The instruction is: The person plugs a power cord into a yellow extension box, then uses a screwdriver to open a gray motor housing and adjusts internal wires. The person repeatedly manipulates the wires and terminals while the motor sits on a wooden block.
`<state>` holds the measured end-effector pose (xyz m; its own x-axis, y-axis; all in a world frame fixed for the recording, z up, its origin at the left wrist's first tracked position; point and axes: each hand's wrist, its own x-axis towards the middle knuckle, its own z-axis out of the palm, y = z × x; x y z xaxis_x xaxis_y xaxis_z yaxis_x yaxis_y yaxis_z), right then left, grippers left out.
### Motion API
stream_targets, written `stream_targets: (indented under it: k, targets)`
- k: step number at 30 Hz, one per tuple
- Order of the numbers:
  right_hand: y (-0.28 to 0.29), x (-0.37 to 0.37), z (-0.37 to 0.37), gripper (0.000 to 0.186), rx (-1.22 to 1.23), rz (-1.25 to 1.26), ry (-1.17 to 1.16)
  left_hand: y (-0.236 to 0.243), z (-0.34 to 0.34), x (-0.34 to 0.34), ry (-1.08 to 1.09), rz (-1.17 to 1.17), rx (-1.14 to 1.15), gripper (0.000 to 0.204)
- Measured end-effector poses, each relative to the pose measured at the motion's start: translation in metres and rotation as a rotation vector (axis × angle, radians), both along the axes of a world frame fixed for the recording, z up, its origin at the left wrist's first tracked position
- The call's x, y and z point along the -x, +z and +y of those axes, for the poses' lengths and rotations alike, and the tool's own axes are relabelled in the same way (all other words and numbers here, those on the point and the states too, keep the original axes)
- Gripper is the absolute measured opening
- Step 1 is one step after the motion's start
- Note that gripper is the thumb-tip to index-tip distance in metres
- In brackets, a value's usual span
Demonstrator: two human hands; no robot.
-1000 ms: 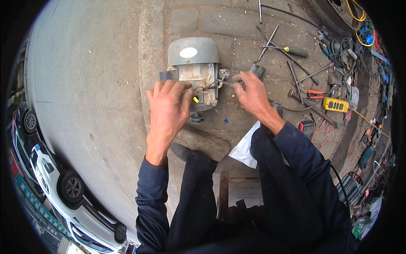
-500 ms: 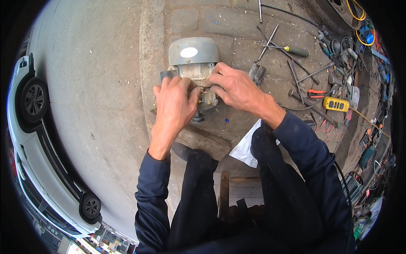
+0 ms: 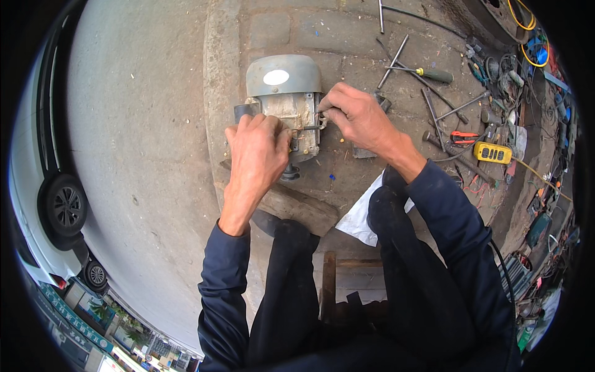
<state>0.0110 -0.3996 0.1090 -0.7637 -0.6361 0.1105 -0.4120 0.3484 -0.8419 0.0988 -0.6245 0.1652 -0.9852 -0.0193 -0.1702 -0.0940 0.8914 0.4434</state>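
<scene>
A small electric motor [image 3: 300,106] with a rounded grey fan cover [image 3: 284,73] and a white oval label lies on the paving. My left hand [image 3: 259,144] rests over its left side, fingers curled and thumb pinched in at the open wiring area. A short dark wire [image 3: 310,128] stretches from those fingertips toward the motor's right edge. At that edge my right hand [image 3: 361,119] pinches the wire's thin end between thumb and forefinger. My left fingertips are partly hidden behind the hand. A dark shaft end [image 3: 289,172] sticks out at the near side.
A wooden block [image 3: 297,208] lies before the motor, with white cloth [image 3: 359,217] by my right leg. To the right are T-handle wrenches [image 3: 393,62], a screwdriver [image 3: 434,75], a hammer [image 3: 455,155] and a yellow control box [image 3: 493,152]. A car [image 3: 43,198] is far left.
My right hand has drawn away from my left, up and to the right, exposing the wire between them. My left hand has barely moved. The car at left has shifted downward in view.
</scene>
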Motion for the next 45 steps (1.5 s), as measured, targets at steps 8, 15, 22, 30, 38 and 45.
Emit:
stream_targets:
  k: [8, 15, 22, 30, 38, 45]
  targets:
    - [-0.011, 0.009, 0.0, 0.013, -0.073, -0.057, -0.169, 0.003, -0.003, -0.002, 0.026, -0.031, -0.042, 0.015]
    - [-0.023, 0.024, -0.003, 0.015, -0.062, -0.182, -0.286, 0.012, -0.004, -0.01, 0.017, -0.029, -0.055, 0.015]
    - [-0.022, 0.026, 0.002, 0.017, -0.127, -0.184, -0.287, 0.017, -0.003, -0.018, 0.027, 0.021, -0.035, 0.015]
    - [-0.036, 0.037, 0.015, 0.018, -0.166, -0.107, -0.294, 0.022, -0.004, -0.023, -0.035, 0.018, -0.046, 0.029]
    - [-0.049, 0.046, 0.026, 0.022, -0.215, -0.26, -0.372, 0.01, -0.001, -0.023, -0.017, 0.08, -0.009, 0.026]
    - [-0.021, 0.031, 0.024, 0.029, -0.066, -0.217, -0.645, 0.001, -0.003, -0.024, 0.013, 0.137, -0.054, 0.015]
